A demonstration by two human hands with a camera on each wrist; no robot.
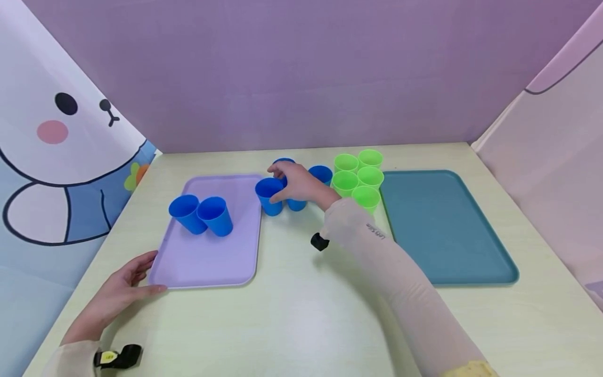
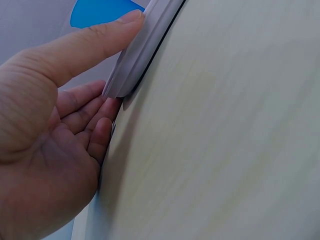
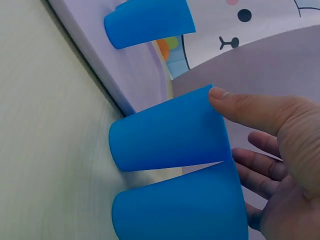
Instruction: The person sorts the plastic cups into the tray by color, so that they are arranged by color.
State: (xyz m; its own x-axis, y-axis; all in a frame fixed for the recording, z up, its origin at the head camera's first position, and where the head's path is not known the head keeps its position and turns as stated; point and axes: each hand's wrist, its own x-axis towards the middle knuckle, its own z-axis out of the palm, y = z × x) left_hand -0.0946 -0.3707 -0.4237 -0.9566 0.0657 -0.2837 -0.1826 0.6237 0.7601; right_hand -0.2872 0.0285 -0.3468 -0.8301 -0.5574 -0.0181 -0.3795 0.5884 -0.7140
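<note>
My left hand (image 1: 120,290) holds the near left corner of the purple tray (image 1: 207,262). In the left wrist view its thumb lies on the rim, with the bent fingers beside the edge. Two blue cups (image 1: 215,216) stand on that tray, leaning slightly in the head view. Over several blue cups at the tray's right reaches my right hand (image 1: 299,183), its fingers spread and loosely bent. Its thumb tip is right at the rim of the nearest blue cup (image 3: 170,132), which stands on the table. Another blue cup (image 3: 182,210) sits beside that one. The hand partly hides the cups behind it.
Several green cups (image 1: 345,181) stand grouped to the right of the blue ones. Beyond them lies a teal tray (image 1: 452,230), at the table's right side. A purple backdrop (image 1: 301,78) rises along the table's far edge.
</note>
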